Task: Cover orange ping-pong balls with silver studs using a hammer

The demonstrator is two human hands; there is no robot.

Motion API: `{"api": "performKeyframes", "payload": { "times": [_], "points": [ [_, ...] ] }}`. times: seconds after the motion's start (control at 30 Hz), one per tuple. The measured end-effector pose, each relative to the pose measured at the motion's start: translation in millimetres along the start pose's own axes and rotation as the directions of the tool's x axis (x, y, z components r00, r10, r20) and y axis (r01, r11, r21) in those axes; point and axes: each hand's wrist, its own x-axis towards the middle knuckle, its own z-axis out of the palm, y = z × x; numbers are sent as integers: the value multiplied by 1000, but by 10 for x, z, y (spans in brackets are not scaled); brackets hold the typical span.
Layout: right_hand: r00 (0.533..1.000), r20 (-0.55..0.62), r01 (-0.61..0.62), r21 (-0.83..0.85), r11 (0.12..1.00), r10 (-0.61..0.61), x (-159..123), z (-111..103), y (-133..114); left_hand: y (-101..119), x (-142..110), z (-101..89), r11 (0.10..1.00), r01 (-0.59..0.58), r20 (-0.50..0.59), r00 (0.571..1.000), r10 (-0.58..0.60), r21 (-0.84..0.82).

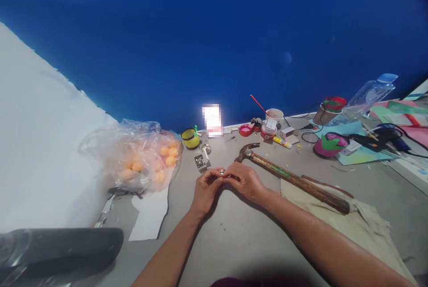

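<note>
My left hand (206, 187) and my right hand (245, 180) meet over the middle of the grey table, fingertips pinched together. Between them is a small shiny metal piece (221, 171), too small to name and partly covered by the fingers. Just beyond my left hand lies a little open box (200, 162) of small silvery pieces. A small round container (206, 148) with shiny contents stands behind it. To the right of my right hand rests a claw hammer (287, 173) with a worn wooden handle, lying partly on a beige cloth (334, 224).
At left sit a clear plastic bag (147, 155) of orange balls and a white paper piece (150, 215). Along the blue wall stand a yellow cup (190, 138), a paper cup (274, 114) and a yellow glue tube (282, 142). A plastic bottle (369, 95) leans at right. A dark rounded object (63, 251) occupies the lower left.
</note>
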Motion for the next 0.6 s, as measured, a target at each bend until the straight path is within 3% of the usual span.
{"api": "performKeyframes", "payload": {
  "times": [0.37, 0.6],
  "points": [
    [992, 34, -124, 103, 987, 122, 5, 22, -8, -50, 4, 7, 982, -115, 24, 993, 112, 147],
    [959, 127, -271, 136, 953, 255, 39, -30, -54, -61, 24, -2, 991, -79, -24, 996, 82, 109]
  ]
}}
